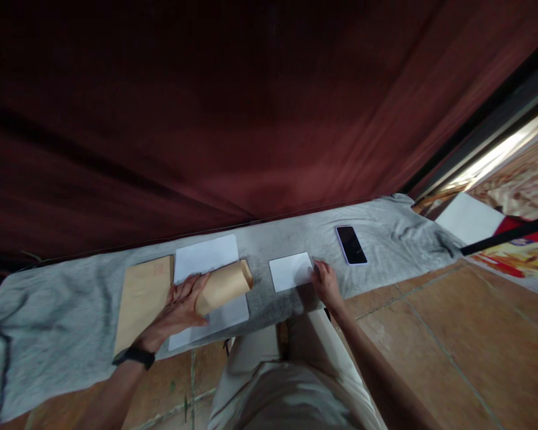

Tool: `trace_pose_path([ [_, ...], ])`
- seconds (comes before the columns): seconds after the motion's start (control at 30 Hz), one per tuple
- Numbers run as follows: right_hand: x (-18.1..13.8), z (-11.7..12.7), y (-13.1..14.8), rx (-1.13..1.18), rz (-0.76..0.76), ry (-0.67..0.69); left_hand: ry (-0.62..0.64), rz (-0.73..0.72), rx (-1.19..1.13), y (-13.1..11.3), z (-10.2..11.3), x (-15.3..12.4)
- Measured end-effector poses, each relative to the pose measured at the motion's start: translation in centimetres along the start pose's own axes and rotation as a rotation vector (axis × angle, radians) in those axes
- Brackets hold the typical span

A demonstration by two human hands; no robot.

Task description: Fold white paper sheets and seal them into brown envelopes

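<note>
Your left hand (186, 301), lower left of centre, lies palm down with fingers spread against the curled tan paper envelope or sheet (226, 283). Your right hand (326, 282), lower centre-right, has its fingers bent at the right edge of the small white rectangular card (289, 270); you can't tell here whether they pinch it. The tan paper should be light and springy, easily creased, so hold it lightly along its curled side. The card looks light, flat and fairly stiff; take it by opposite edges. Beneath lies a soft, wrinkled grey cloth (72, 316), likely to drag with the paper. A dark red curtain-like backdrop (251, 119) fills the upper frame; brown floor tiles (430, 346) show lower right.
</note>
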State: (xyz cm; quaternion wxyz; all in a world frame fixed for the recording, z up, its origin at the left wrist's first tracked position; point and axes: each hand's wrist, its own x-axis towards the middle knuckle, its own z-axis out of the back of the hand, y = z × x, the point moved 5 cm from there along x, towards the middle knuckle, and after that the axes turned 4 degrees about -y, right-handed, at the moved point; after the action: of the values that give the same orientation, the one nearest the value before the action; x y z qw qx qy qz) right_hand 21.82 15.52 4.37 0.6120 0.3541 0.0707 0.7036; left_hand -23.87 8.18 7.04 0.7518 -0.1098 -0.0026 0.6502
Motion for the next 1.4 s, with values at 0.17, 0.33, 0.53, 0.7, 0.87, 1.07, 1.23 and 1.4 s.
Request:
trace_pose_path([
  [0.17,-0.1,-1.0,-0.1,-0.048,0.010,0.022,0.021,0.022,0.023,-0.5,0.6,0.0],
  [0.33,-0.4,-1.2,0.0,-0.049,0.009,0.042,0.070,0.008,0.011,-1.3,1.3,-0.2],
  [0.53,-0.9,-1.4,-0.3,-0.014,0.006,0.021,0.089,0.021,0.000,-1.3,1.2,-0.3],
  [0.7,-1.0,-0.7,-0.4,0.048,0.023,0.037,0.048,0.039,0.021,-1.7,1.7,-0.5],
  [0.87,-1.9,-0.1,-0.2,0.082,0.005,-0.016,-0.180,-0.091,-0.039,-9.5,2.8,-1.3],
  [1.07,-0.6,-0.6,-2.0,0.163,-0.127,-0.032,-0.188,-0.128,-0.415,-23.9,-2.1,0.4],
  [1.23,0.4,0.5,-0.4,0.144,-0.027,0.032,-0.264,-0.070,-0.310,-27.1,-4.5,3.9],
  [1.4,-1.0,-1.7,5.3,0.156,0.311,0.283,-0.232,-0.090,-0.146,-26.9,-5.6,4.6],
])
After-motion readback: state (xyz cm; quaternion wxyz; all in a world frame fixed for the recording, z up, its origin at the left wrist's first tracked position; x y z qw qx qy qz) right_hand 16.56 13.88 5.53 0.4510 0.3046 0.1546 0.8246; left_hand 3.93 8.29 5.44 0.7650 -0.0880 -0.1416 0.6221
